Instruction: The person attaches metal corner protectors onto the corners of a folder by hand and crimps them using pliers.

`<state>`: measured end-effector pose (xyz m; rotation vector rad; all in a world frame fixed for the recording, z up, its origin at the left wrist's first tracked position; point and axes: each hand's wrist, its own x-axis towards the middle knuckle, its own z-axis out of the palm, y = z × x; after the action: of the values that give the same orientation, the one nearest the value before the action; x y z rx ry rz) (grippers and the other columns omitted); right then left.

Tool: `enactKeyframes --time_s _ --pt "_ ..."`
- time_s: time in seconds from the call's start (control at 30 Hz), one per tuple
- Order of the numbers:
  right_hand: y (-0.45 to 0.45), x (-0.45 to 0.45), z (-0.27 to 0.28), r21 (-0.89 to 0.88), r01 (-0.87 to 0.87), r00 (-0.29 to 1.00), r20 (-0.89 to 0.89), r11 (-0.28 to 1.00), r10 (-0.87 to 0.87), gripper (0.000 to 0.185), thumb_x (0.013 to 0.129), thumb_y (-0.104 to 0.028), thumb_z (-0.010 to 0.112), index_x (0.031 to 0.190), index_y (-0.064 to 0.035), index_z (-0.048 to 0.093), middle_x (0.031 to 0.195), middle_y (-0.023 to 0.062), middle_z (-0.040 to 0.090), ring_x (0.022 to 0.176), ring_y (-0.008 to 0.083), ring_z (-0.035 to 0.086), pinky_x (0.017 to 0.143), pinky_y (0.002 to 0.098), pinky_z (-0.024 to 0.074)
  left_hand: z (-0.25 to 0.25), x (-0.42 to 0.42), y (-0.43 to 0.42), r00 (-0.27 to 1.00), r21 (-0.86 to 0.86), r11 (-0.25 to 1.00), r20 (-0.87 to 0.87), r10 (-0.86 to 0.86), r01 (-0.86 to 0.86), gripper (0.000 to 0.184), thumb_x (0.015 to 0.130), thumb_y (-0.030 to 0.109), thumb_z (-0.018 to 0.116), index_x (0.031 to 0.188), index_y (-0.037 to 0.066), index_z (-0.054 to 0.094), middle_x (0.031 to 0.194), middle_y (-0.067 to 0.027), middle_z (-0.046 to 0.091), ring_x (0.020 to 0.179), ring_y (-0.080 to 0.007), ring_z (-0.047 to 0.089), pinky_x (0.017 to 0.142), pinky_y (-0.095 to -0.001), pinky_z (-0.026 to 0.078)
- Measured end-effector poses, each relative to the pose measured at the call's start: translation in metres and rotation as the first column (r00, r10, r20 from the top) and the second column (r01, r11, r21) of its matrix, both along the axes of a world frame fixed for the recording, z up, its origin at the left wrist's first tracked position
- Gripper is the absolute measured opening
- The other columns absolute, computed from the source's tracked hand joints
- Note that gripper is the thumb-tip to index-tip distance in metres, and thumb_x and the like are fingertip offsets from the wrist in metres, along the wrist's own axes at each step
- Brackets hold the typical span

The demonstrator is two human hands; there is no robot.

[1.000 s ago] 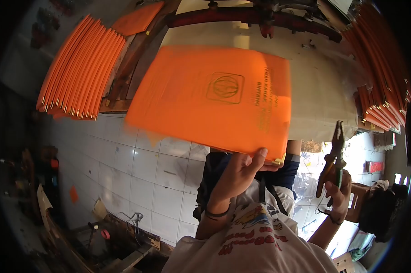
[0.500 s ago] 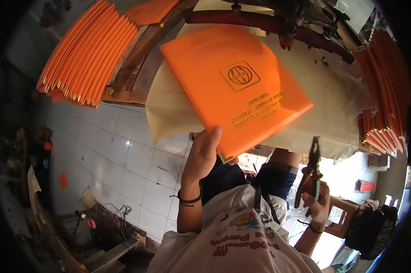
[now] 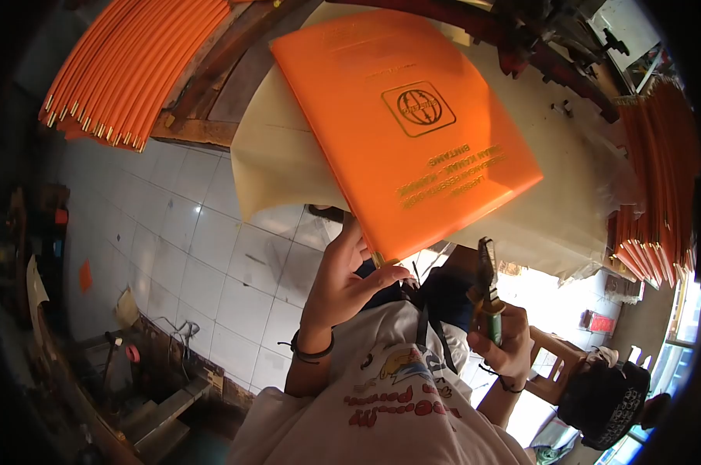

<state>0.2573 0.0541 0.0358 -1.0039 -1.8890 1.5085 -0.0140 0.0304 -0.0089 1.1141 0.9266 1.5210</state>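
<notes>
An orange folder (image 3: 343,139) with gold lettering and a globe emblem lies tilted on the sheet-covered bench, its near corner jutting past the edge. My left hand (image 3: 341,275) is at that corner, fingers partly hidden behind the folder and thumb just below a small gold metal corner piece (image 3: 378,259). In my right hand (image 3: 507,341) is a pair of pliers (image 3: 487,283) with a green-and-yellowish handle, jaws pointing up. The pliers are to the right of the folder's corner and apart from it.
A row of orange folders with gold corners (image 3: 126,70) stands at upper left; another stack (image 3: 654,186) is at right. Dark red metal machinery (image 3: 513,54) crosses the bench's back. Beige sheet (image 3: 568,209) covers the bench. A wooden stool (image 3: 556,360) stands at lower right.
My left thumb has moved off the cover to below the folder's corner. My right hand has brought the pliers leftward, nearer the folder. The view has shifted slightly.
</notes>
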Motion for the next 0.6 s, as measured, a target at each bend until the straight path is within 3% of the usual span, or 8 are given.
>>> enactKeyframes --time_s 0.1,0.3,0.37,0.47,0.53,0.6 --pt "0.005 -0.003 -0.001 -0.016 -0.023 1.000 0.018 1.000 0.023 0.022 0.072 -0.012 0.075 0.067 0.0035 0.060 0.073 0.0104 0.059 0.066 0.0209 0.060 0.081 0.0376 0.0501 0.000 0.003 0.003 0.991 0.065 0.993 -0.088 0.102 -0.097 0.064 0.083 0.019 0.077 0.132 -0.005 0.044 0.127 -0.0115 0.050 0.114 -0.0202 0.057 0.097 -0.0368 0.048" --pt "0.010 -0.004 -0.009 -0.012 -0.032 0.999 0.023 0.999 0.032 0.022 0.071 -0.013 0.075 0.067 0.0027 0.061 0.075 0.0114 0.061 0.065 0.0214 0.060 0.062 0.0346 0.0473 0.000 0.012 0.002 0.948 0.039 0.951 -0.067 0.310 -0.308 0.066 0.078 0.030 0.079 0.126 -0.007 0.052 0.124 -0.0143 0.048 0.105 -0.0194 0.059 0.093 -0.0364 0.049" --pt "0.010 -0.005 -0.010 -0.001 0.000 1.000 0.003 1.000 0.000 0.022 0.071 -0.014 0.076 0.067 0.0023 0.062 0.074 0.0111 0.061 0.064 0.0214 0.059 0.060 0.0339 0.0454 -0.001 0.011 -0.001 0.816 0.175 0.885 -0.341 0.466 -0.432 0.066 0.078 0.032 0.079 0.125 -0.006 0.053 0.124 -0.0151 0.047 0.099 -0.0179 0.059 0.086 -0.0344 0.048" --pt "0.010 0.001 -0.013 -0.018 0.023 0.999 -0.032 1.000 -0.024 0.024 0.070 -0.017 0.076 0.066 0.0018 0.062 0.072 0.0098 0.060 0.064 0.0203 0.058 0.061 0.0335 0.0454 0.010 0.012 -0.008 0.485 0.354 0.765 -0.612 0.625 -0.539 0.062 0.079 0.030 0.079 0.125 -0.004 0.055 0.118 -0.0143 0.051 0.090 -0.0156 0.057 0.077 -0.0316 0.045" --pt "0.008 0.009 -0.016 -0.041 0.067 0.996 -0.054 0.997 -0.070 0.024 0.069 -0.017 0.076 0.066 0.0017 0.062 0.071 0.0089 0.059 0.063 0.0194 0.056 0.062 0.0331 0.0452 0.022 0.016 -0.011 0.474 0.349 0.759 -0.618 0.628 -0.550 0.056 0.082 0.025 0.076 0.125 -0.004 0.055 0.108 -0.0121 0.055 0.084 -0.0138 0.056 0.072 -0.0294 0.043" --pt "0.011 0.013 -0.012 -0.043 0.097 0.994 -0.046 0.994 -0.099 0.026 0.069 -0.019 0.076 0.066 0.0015 0.061 0.071 0.0065 0.058 0.063 0.0166 0.053 0.063 0.0316 0.0440 0.033 0.021 -0.010 0.680 0.240 0.828 -0.480 0.555 -0.507 0.048 0.087 0.020 0.072 0.125 -0.003 0.054 0.096 -0.0091 0.061 0.079 -0.0118 0.056 0.067 -0.0269 0.043"
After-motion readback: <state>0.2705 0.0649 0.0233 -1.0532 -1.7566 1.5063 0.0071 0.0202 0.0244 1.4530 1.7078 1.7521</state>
